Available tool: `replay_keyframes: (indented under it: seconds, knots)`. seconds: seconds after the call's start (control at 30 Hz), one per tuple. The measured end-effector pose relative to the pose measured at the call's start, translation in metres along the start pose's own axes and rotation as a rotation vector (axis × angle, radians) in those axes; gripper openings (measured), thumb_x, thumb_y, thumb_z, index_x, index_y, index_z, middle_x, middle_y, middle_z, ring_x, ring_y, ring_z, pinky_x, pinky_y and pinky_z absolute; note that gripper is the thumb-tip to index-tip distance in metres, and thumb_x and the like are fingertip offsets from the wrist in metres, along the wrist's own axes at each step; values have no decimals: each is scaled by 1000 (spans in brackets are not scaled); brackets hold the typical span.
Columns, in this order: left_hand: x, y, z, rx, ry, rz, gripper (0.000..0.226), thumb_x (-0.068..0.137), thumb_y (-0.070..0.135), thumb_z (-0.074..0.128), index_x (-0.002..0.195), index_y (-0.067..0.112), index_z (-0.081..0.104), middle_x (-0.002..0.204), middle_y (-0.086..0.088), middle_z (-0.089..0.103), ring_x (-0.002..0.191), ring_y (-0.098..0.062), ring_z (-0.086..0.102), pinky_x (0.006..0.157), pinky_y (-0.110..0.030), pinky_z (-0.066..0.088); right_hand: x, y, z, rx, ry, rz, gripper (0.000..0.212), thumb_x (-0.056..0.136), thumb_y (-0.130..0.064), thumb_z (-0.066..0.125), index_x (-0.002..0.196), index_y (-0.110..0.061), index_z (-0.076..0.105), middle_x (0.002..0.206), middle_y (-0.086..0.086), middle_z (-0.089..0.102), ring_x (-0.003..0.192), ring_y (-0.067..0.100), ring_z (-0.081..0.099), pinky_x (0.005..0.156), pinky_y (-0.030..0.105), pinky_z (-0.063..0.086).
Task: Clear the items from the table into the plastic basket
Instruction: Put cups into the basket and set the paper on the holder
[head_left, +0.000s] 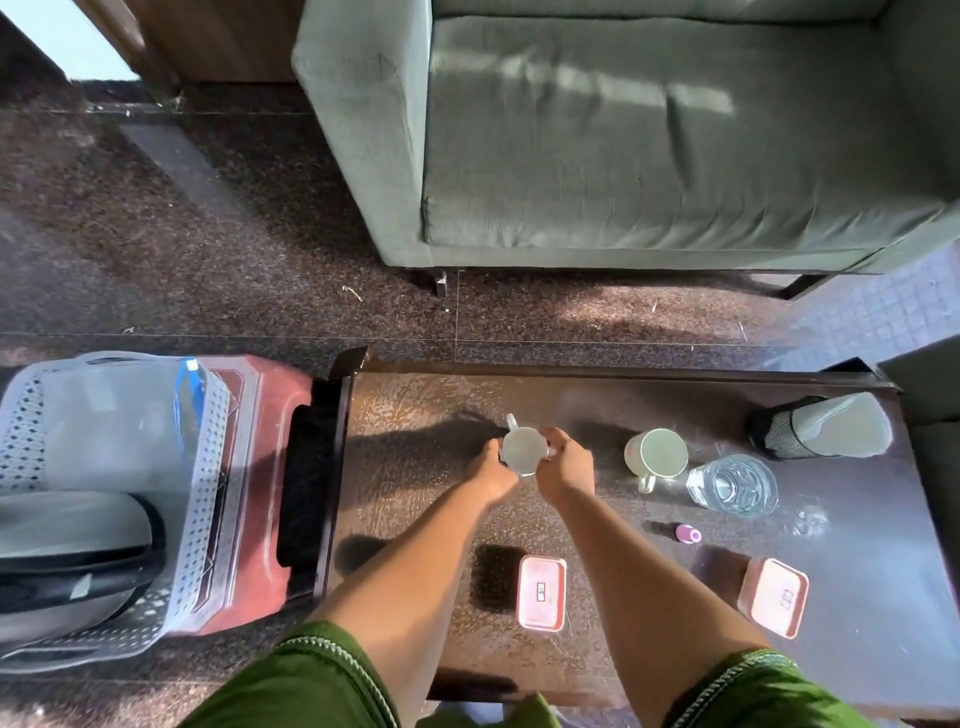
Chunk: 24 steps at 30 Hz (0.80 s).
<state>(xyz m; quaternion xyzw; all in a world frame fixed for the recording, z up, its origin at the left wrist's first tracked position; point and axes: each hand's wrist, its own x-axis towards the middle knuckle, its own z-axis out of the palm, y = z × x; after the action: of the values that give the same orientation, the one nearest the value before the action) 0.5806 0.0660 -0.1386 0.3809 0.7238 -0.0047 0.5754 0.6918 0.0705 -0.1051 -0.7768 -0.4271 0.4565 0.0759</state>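
Both my hands hold a pale mug (521, 449) over the middle of the dark table (415, 441). My left hand (491, 473) grips its left side and my right hand (566, 465) grips its right side; the mug's handle points away from me. Still on the table are a second mug (657, 454), a clear glass (732, 486), a black mesh holder with a pale cup (821, 426), a small pink-capped bottle (685, 533) and two pink-lidded boxes (541, 591) (774, 596). The white perforated plastic basket (202, 493) stands to the left of the table.
The basket sits on a red stool (254, 467) and holds a kettle-like dark and white object (78, 551) and a clear blue-capped container (187, 400). A grey-green sofa (623, 145) stands beyond the table across a strip of speckled floor.
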Motion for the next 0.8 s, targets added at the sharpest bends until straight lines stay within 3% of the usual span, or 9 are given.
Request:
replay_keyframes:
  seconds: [0.23,0.33,0.4,0.5,0.63,0.8]
  knots:
    - [-29,-1,-11,-101,171,-6,32,88,13,60,117,20,48,106,-11,67,92,-31,67,76,-37,56,-24,-18,-7,-10,37,-22,46,78,3,52,115,-18,69,112,8,71,104,26,62,89,30,51]
    - [-47,-3,-21,-347,211,16,22,90,13,57,110,21,53,112,-14,65,95,-33,68,82,-46,59,-43,-39,-12,-53,67,-53,36,80,0,53,109,-15,68,109,10,71,101,28,63,83,28,49]
    - [-67,-1,-31,-457,301,-4,7,92,15,58,92,22,54,102,-12,67,87,-29,69,78,-46,60,-60,-56,-15,-69,67,-91,34,82,0,52,107,-15,69,108,10,71,100,27,64,77,25,45]
    - [-101,-2,-46,-430,470,-2,14,89,18,60,78,23,53,91,-8,70,80,-25,68,74,-43,61,-88,-78,-18,-114,57,-190,35,83,-2,53,110,-17,70,109,9,72,102,26,64,81,26,47]
    - [-160,-8,-78,-309,634,-26,8,84,16,61,90,13,66,96,-8,72,84,-25,63,69,-27,48,-131,-102,-13,-162,16,-309,35,82,-5,54,110,-19,69,108,8,72,101,26,65,84,28,50]
    - [-225,-32,-122,-184,770,15,25,84,19,64,101,2,67,108,-18,69,105,-33,63,85,-33,47,-191,-139,-1,-182,-48,-465,33,81,-5,55,109,-18,68,108,7,71,101,25,65,86,29,52]
